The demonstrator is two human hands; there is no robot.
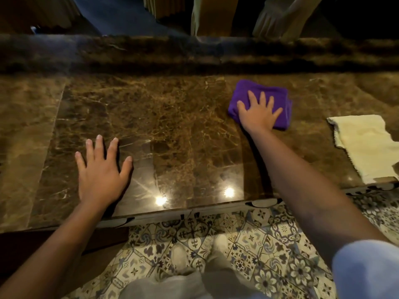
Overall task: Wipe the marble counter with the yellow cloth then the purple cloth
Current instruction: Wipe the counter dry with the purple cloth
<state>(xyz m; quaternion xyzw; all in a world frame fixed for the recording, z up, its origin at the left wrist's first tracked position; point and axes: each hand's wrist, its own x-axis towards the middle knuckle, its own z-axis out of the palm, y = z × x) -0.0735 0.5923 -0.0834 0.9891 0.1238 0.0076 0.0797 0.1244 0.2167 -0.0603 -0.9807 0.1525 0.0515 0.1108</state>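
The brown marble counter (172, 117) fills the middle of the view. A folded purple cloth (248, 87) lies on it right of centre, and my right hand (258, 113) presses flat on top of it with fingers spread. The pale yellow cloth (364, 143) lies loose on the counter at the far right, near the front edge, with no hand on it. My left hand (101, 169) rests flat on the bare marble at the left, fingers apart, holding nothing.
A raised marble ledge (194, 52) runs along the back of the counter. Beyond it stand draped chairs or furniture (211, 16) in the dark. Patterned floor tiles (216, 244) lie below the counter's front edge (194, 209).
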